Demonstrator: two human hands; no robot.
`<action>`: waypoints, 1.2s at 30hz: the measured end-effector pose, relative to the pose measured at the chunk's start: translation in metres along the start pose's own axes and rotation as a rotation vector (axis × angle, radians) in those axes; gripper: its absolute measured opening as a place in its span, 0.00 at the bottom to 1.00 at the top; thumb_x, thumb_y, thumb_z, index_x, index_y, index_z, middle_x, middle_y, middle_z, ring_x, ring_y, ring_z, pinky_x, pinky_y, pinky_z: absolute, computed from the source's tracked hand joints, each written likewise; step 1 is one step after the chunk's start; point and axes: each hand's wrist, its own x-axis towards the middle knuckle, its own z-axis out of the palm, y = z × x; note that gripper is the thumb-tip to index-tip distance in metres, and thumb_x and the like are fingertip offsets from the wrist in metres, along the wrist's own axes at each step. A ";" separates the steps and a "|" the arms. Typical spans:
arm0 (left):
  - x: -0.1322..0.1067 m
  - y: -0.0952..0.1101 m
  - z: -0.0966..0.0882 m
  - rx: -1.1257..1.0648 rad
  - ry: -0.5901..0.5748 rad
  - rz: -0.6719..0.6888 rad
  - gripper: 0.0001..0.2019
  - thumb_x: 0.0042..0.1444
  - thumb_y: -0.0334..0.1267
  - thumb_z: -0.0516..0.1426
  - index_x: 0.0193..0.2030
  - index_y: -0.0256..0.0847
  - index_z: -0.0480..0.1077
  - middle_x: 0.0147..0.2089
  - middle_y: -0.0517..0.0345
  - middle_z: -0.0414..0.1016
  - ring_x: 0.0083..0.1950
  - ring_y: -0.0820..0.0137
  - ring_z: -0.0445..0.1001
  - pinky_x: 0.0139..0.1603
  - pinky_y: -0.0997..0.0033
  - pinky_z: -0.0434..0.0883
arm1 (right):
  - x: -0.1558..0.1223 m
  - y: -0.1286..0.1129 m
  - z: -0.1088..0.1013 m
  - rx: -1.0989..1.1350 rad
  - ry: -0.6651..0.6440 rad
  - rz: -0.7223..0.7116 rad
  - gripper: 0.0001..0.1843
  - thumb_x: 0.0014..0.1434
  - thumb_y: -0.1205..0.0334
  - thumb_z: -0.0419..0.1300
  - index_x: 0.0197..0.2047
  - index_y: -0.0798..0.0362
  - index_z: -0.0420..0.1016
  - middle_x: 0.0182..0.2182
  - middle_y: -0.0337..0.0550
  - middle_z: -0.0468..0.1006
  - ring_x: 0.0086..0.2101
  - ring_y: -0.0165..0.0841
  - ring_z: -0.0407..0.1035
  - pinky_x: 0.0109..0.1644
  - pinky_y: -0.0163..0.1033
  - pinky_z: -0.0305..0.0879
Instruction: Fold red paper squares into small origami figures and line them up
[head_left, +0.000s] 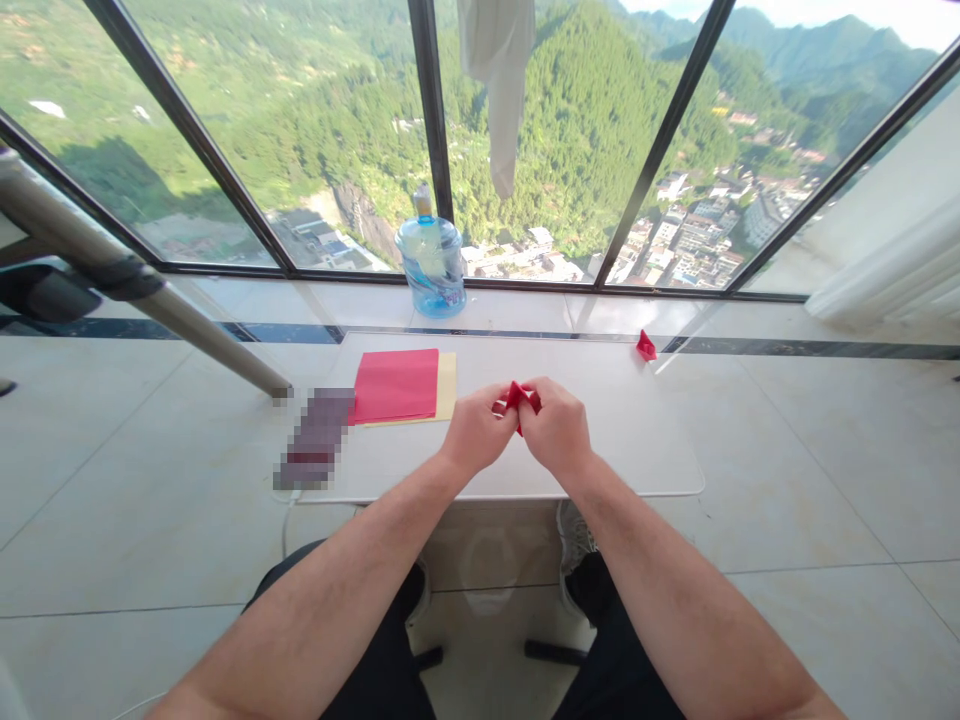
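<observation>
Between my two hands is a small piece of folded red paper [514,394], held above the middle of a low white table [622,440]. My left hand [480,425] pinches its left side, and my right hand [556,420] grips the right side. Fingers cover much of the paper, so its full shape is hidden. Another small folded red paper piece [646,346] rests near the table's far right corner. To the left lies a stack of red paper sheets [397,385], with yellow paper [447,385] showing beneath it.
A blurred-out, phone-like object [315,438] with a white cable [286,525] lies at the table's left edge. Beside it a metal pole [217,345] slants down. A blue water jug [432,265] stands by the windows behind the table. White cloth [501,95] hangs above.
</observation>
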 end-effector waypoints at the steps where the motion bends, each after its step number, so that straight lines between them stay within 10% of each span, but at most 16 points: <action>1: 0.000 0.000 0.001 0.037 0.004 -0.004 0.10 0.57 0.36 0.57 0.39 0.40 0.80 0.33 0.58 0.81 0.32 0.72 0.74 0.37 0.74 0.70 | 0.000 0.001 0.001 0.002 0.007 0.000 0.06 0.61 0.63 0.57 0.39 0.50 0.76 0.33 0.44 0.81 0.34 0.36 0.73 0.39 0.38 0.63; 15: 0.003 0.004 0.010 0.026 0.125 -0.149 0.15 0.56 0.35 0.57 0.48 0.41 0.80 0.28 0.57 0.80 0.33 0.67 0.76 0.41 0.68 0.71 | 0.002 0.005 0.006 0.029 0.091 0.069 0.07 0.59 0.60 0.57 0.38 0.50 0.75 0.30 0.43 0.81 0.30 0.37 0.73 0.36 0.40 0.63; 36: -0.004 0.007 0.016 -0.013 0.108 -0.017 0.21 0.61 0.35 0.53 0.60 0.41 0.74 0.51 0.52 0.82 0.49 0.62 0.80 0.55 0.65 0.73 | 0.006 0.002 0.004 0.046 0.161 0.052 0.06 0.59 0.57 0.59 0.37 0.50 0.74 0.30 0.41 0.78 0.30 0.35 0.70 0.35 0.39 0.63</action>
